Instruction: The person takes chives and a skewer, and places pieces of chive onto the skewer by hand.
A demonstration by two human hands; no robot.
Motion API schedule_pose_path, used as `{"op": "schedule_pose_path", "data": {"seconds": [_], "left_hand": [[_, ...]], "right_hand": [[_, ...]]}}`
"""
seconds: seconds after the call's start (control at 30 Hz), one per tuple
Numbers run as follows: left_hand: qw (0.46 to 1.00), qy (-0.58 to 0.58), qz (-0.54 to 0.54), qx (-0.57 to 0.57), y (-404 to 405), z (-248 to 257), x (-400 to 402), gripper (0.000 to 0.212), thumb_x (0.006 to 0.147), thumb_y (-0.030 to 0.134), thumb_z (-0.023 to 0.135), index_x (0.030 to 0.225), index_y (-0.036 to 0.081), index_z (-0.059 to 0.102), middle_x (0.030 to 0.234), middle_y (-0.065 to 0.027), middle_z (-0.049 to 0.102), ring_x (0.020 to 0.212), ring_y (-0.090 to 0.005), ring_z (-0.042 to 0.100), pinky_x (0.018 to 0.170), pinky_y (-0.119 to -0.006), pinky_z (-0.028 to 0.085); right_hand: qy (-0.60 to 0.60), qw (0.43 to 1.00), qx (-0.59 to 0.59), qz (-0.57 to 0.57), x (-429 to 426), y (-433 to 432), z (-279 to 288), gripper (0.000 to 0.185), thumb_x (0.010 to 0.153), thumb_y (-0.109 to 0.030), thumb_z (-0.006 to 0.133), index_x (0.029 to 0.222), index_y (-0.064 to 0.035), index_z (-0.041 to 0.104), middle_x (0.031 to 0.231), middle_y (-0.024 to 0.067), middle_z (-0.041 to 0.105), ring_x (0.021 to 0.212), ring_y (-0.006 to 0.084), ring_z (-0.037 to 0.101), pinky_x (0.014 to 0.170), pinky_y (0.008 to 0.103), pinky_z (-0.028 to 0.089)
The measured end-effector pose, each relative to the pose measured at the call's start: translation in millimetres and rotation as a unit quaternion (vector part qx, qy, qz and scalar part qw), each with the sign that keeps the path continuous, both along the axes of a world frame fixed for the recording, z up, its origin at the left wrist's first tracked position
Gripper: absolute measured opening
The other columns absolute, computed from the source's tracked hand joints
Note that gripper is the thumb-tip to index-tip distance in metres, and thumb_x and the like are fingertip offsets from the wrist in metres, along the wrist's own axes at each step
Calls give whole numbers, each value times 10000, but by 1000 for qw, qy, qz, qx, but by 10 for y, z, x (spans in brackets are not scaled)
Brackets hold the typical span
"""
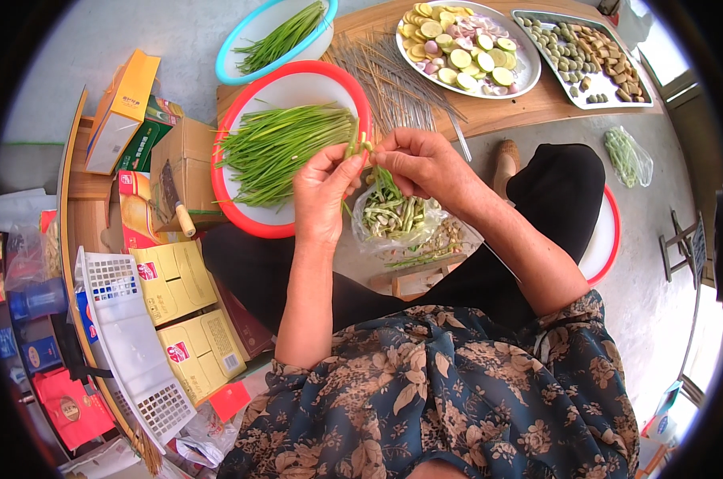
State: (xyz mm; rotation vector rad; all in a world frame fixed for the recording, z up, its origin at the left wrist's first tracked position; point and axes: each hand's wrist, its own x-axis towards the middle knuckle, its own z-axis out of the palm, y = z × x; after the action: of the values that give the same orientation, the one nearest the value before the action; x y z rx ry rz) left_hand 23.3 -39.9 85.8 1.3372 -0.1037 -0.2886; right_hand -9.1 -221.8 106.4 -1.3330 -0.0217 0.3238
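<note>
In front of me my left hand pinches a green bean between thumb and fingers. The fingertips of my right hand close on the bean's near end, and the two hands almost meet. Below them sits an open clear plastic bag with short bean pieces inside; longer beans at its back are partly hidden by my right hand. Just left of my hands is a white basin with a red rim. Long green chives or similar stalks fill much of it.
Thin skewers lie on the wooden table. A plate of sliced vegetables and a tray stand at right. A cleaver with a wooden handle leans by cartons at left. Bean scraps lie between my legs.
</note>
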Motion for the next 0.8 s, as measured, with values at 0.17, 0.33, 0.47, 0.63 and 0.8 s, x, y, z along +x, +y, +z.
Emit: {"op": "schedule_pose_path", "data": {"seconds": [0.17, 0.33, 0.47, 0.63, 0.8], "left_hand": [[1000, 18, 5, -4, -28, 7, -3, 209, 868, 78, 677, 1063, 4, 667, 842, -17, 674, 652, -42, 515, 597, -188, 415], [998, 8, 55, -40, 93, -15, 110, 268, 917, 140, 625, 1155, 15, 626, 856, -34, 631, 724, -97, 518, 668, -245, 431], [998, -21, 51, -35, 101, 67, 84, 302, 958, 166, 565, 1229, 33, 572, 835, -37, 617, 621, -89, 459, 553, -225, 370], [998, 5, 65, -12, 84, 34, 71, 261, 959, 165, 566, 1180, 31, 597, 829, -26, 604, 550, -80, 445, 485, -203, 331], [997, 3, 77, -13, 56, 7, 78, 253, 952, 164, 581, 1154, 15, 609, 813, -6, 582, 525, -73, 442, 455, -191, 313]], "right_hand": [[-2, 1000, -4, -11, 22, 0, -16, 155, 951, -188, 573, 930, -35, 583, 575, -39, 468, 468, 37, 383, 416, 207, 260], [2, 1000, 8, -15, 26, -39, -25, 155, 952, -190, 577, 927, -37, 580, 575, -38, 465, 466, 36, 377, 414, 205, 253], [1, 1000, -4, -27, 31, -53, -21, 156, 952, -191, 579, 931, -36, 581, 573, -40, 458, 462, 34, 370, 411, 202, 246], [-9, 1000, -9, -27, 14, -15, -3, 162, 953, -192, 577, 937, -31, 586, 577, -42, 456, 462, 32, 368, 412, 198, 245], [-8, 1000, 1, -12, -1, -12, 2, 160, 951, -189, 578, 940, -30, 588, 576, -42, 459, 461, 31, 367, 414, 198, 246]]}}
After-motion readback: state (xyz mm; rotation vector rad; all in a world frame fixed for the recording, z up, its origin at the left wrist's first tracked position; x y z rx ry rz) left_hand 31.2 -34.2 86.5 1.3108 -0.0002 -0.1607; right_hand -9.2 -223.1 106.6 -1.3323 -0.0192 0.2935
